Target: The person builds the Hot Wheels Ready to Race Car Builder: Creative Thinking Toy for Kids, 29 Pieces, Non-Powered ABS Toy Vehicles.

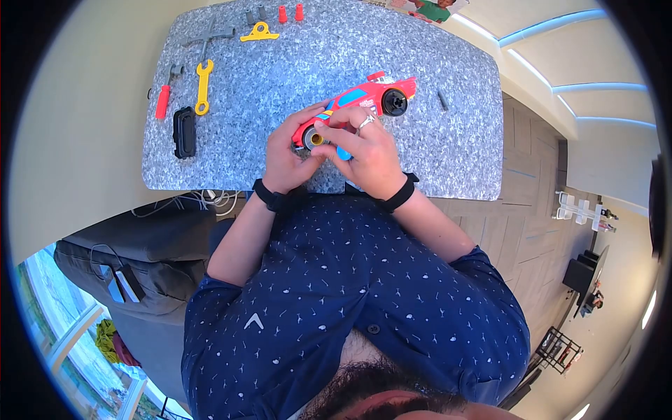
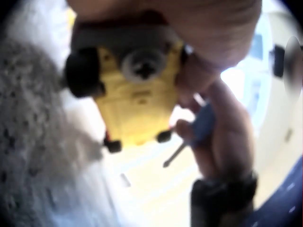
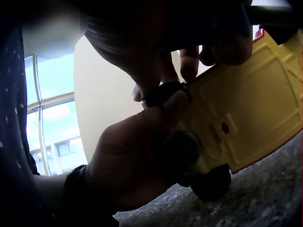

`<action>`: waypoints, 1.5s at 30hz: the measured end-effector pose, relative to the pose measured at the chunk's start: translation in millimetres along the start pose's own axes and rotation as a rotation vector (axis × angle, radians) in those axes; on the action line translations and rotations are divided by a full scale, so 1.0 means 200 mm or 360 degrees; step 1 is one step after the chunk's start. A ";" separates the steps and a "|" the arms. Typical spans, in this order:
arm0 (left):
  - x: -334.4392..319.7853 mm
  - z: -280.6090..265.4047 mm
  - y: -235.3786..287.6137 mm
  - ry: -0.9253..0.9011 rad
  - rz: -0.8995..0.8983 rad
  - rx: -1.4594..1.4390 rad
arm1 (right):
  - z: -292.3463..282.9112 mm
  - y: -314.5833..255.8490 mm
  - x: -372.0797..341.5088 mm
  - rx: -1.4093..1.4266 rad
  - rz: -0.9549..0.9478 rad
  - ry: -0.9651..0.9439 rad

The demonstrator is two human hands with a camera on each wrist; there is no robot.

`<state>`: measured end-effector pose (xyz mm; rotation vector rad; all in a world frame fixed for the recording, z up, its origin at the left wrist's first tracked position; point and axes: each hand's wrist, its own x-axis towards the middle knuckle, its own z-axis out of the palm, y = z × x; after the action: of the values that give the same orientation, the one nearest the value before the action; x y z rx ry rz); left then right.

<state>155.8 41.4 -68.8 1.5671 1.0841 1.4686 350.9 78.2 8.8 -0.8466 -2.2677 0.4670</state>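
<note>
A red toy car point(image 1: 350, 99) with a yellow underside point(image 2: 137, 109) is held above the grey speckled table point(image 1: 448, 157), tilted in the wrist views. My left hand point(image 1: 287, 150) grips its front end. At the front wheel point(image 1: 308, 135), the thumb and forefinger of my right hand point(image 1: 376, 157) touch the hub, which shows a yellow centre. Tucked in that same hand is a screwdriver point(image 2: 203, 125) with a blue handle, its shaft pointing away from the car. A black rear wheel point(image 1: 394, 102) shows at the car's far end.
A yellow wrench point(image 1: 203, 87), a grey toy tool point(image 1: 208, 36) and a red-handled tool point(image 1: 162, 103) lie at the left. A black plastic part point(image 1: 185, 133) is nearer. Along the back are a yellow piece point(image 1: 260, 32) and red pegs point(image 1: 283, 15). A dark rod point(image 1: 442, 101) lies right.
</note>
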 end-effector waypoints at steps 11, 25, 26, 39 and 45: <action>0.00 0.02 -0.03 0.0106 0.0018 0.0178 | -0.13 0.03 0.01 0.0238 0.0107 0.0338; 0.01 0.01 -0.01 0.0128 -0.0050 0.0114 | -0.59 1.03 -0.32 -0.0629 0.1040 0.0011; 0.01 0.01 0.00 0.0132 -0.0062 0.0101 | -0.59 1.05 -0.31 -0.0665 0.1071 -0.0015; 0.01 0.00 0.02 0.0417 0.0188 0.0510 | -0.46 0.12 0.02 0.0253 0.0384 0.0213; 0.01 0.01 0.04 0.0445 0.0254 0.0559 | -0.27 -0.11 0.06 0.0447 -0.0004 -0.0178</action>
<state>158.1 40.5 -60.3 1.7546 1.4714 1.7130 371.4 76.5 64.4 -0.6888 -2.2332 0.8276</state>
